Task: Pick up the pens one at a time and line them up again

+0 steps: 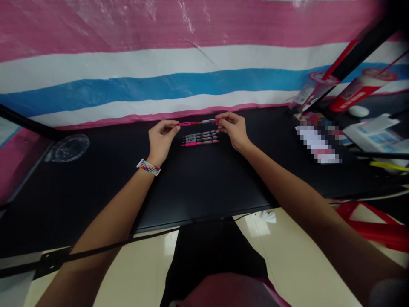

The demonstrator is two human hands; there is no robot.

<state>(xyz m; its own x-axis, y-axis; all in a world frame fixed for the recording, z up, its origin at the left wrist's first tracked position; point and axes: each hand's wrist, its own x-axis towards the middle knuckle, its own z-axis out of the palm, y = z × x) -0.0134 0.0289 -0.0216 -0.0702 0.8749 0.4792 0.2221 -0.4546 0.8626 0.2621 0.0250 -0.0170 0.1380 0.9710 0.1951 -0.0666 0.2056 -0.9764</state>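
A pink pen with a clear barrel (193,123) is stretched level between my two hands near the back of the black table. My left hand (162,137) pinches its left end; a multicoloured band is on that wrist. At the pen's right end, the fingers of my right hand (233,128) are closed on it, beside a small red part. Just below, several dark-and-clear pens (200,137) lie side by side, with a pink pen (200,143) at the front of the row.
The black table (204,183) meets a striped sheet (179,85) behind. A clear plastic lid (68,148) lies left. At right are a drink cup (311,91), a red cup (359,91), a white round object (358,111) and papers. A red stool (370,226) stands lower right.
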